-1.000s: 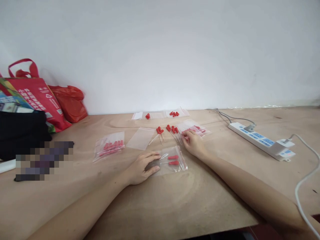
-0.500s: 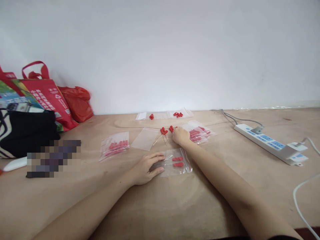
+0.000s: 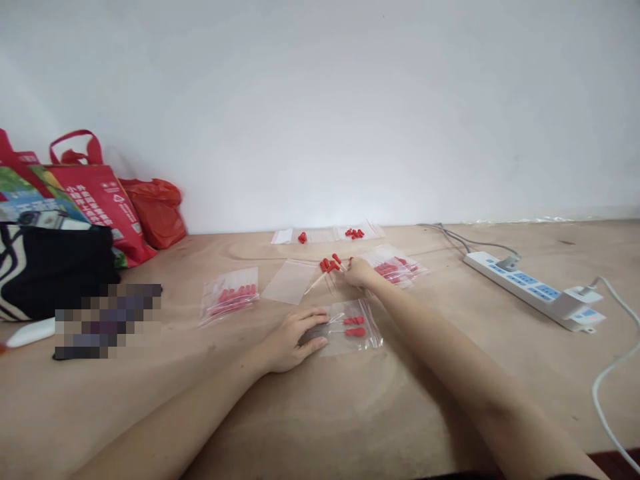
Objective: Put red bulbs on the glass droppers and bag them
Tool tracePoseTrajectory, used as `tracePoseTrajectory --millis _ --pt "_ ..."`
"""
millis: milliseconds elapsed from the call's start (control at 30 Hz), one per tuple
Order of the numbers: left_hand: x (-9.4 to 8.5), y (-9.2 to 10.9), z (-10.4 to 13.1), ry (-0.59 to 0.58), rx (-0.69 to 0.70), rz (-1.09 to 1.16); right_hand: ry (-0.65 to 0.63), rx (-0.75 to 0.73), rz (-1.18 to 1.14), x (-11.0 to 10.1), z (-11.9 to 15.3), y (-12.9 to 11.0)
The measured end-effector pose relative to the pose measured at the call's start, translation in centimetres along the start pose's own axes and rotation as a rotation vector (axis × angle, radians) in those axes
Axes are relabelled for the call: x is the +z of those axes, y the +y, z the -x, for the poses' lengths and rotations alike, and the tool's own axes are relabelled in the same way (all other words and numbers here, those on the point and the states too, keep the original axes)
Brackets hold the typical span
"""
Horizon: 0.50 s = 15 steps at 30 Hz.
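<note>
My left hand (image 3: 299,339) lies with its fingers apart on the left part of a clear zip bag (image 3: 337,343), which holds a few red-tipped sticks (image 3: 355,331). Further back, my right hand (image 3: 358,272) has its fingers closed beside a small group of red-tipped sticks (image 3: 330,265); what it grips is too small to make out. Just left of that group is a flat clear bag (image 3: 290,281) with nothing visible in it. Filled bags of red pieces lie at the left (image 3: 233,293) and beyond my right hand (image 3: 393,267).
By the wall lie clear bags with small red pieces (image 3: 355,233). A white power strip (image 3: 530,288) with cables is on the right. Red shopping bags (image 3: 100,200), a black bag (image 3: 60,267) and a blurred dark item (image 3: 107,323) occupy the left.
My right hand has shifted slightly, and a red tip near it now sits closer to the group of sticks. My left hand stays on the bag. The view has moved a little.
</note>
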State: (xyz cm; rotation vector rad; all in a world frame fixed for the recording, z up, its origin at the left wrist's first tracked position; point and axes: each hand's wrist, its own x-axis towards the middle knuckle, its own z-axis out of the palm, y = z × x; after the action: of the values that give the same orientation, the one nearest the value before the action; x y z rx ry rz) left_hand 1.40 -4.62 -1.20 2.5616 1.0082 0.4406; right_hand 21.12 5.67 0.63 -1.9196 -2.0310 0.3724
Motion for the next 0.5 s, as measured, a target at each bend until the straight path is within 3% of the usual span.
tracePoseTrajectory --millis 267,500 --pt "0.1 -0.1 0.0 -0.007 -0.011 -0.002 -0.077 -0.085 0.001 -1.0 5.1 4.7" --pt "0.0 0.1 -0.2 -0.005 -0.012 -0.007 0.111 -0.132 -0.067 -0.4 6.3 6.3"
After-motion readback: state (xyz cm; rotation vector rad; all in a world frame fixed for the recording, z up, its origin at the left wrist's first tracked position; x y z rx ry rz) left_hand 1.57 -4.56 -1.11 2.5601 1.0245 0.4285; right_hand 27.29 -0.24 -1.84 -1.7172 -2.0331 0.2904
